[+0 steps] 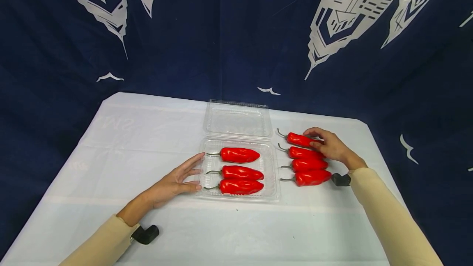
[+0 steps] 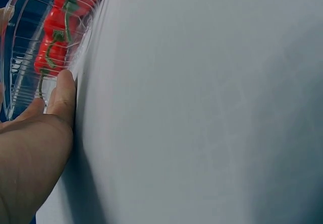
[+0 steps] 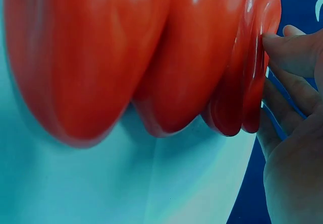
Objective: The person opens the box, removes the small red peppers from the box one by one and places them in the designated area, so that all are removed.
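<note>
A clear plastic clamshell container (image 1: 272, 194) lies with its lid folded back. Three long red peppers with green stems, one being the back red pepper (image 1: 239, 155), lie side by side in its base. My left hand (image 1: 173, 182) has its fingers spread along the container's left side; in the left wrist view the fingertips (image 2: 64, 82) reach its ribbed wall. Right of the container, several more red peppers (image 1: 312, 177) lie in a column. My right hand (image 1: 332, 145) grips the farthest red pepper (image 1: 298, 139) at its tip end, thumb (image 3: 287, 52) on the near side and fingers behind.
The container's open lid (image 1: 238, 121) stretches toward the back edge of the white-covered table (image 1: 148, 134). Behind hangs a dark blue cloth (image 1: 218, 44) with white printed shapes. A black wrist-camera piece (image 1: 340, 180) sits close to the nearest pepper's tip.
</note>
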Tool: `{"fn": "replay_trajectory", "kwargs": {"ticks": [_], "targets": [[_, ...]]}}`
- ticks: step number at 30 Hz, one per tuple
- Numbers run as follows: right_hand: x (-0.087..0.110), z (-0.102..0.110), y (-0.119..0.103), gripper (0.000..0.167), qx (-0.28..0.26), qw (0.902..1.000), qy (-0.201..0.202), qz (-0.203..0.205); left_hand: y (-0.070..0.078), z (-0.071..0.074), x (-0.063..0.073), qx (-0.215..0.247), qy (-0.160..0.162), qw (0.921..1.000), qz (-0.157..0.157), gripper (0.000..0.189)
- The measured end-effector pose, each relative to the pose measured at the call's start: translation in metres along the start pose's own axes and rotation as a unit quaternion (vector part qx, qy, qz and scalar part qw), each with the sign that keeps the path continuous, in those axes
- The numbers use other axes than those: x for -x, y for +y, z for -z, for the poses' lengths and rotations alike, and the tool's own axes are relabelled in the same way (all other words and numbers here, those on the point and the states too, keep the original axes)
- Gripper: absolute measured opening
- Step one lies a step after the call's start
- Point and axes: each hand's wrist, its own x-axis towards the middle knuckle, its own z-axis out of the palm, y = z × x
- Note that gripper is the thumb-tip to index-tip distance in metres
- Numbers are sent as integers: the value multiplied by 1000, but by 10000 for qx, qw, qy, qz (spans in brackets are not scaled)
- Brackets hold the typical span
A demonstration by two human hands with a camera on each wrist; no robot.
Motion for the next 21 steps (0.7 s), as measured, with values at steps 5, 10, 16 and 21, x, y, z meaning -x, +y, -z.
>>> {"fn": "replay_trajectory", "kwargs": {"ticks": [5,10,16,21], "targets": [[2,2,-2,45,47,10000,84,-20,0,0,-1,18,1,10000,18,92],[4,5,-7,46,78,9998,155,-29,-1,0,-1,27,5,10000,30,92],[6,5,-8,45,88,9997,236,6,0,0,0,29,-11,10000,15,92],[8,5,-14,44,11,9990,429,136,1,-1,0,18,0,10000,18,92]]}}
